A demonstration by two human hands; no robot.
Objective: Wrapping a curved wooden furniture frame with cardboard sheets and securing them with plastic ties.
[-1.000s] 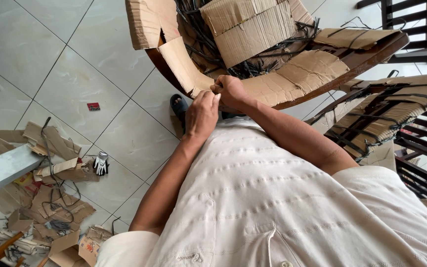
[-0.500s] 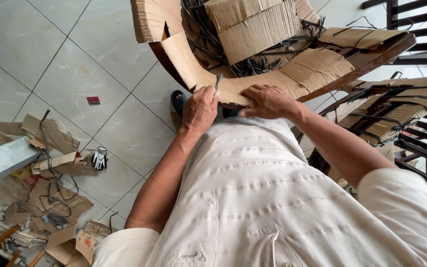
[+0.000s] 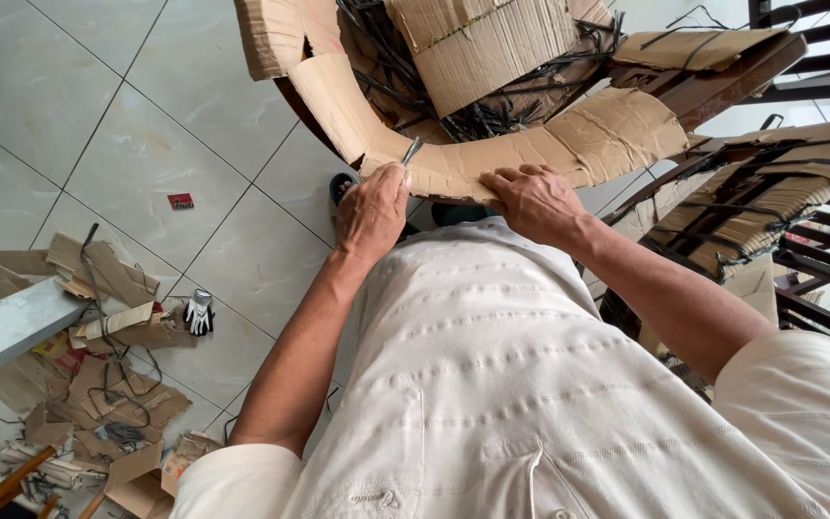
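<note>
Left hand [image 3: 373,210] fisted round a small blade [image 3: 411,151] at the cardboard wrap [image 3: 530,154] on the chair rim. Right hand [image 3: 533,200] pressed flat on it. Much cardboard remains wrapped; scraps [image 3: 108,317] litter the floor.

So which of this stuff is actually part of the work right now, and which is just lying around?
In hand:
- left hand, gripping a small metal tool
- right hand, pressing flat on the curved cardboard wrap
- wrapped chair frame under it

Lying about:
- cardboard scraps and cut straps on the tiled floor
- glove
- small red item
- other wrapped furniture at right
</note>
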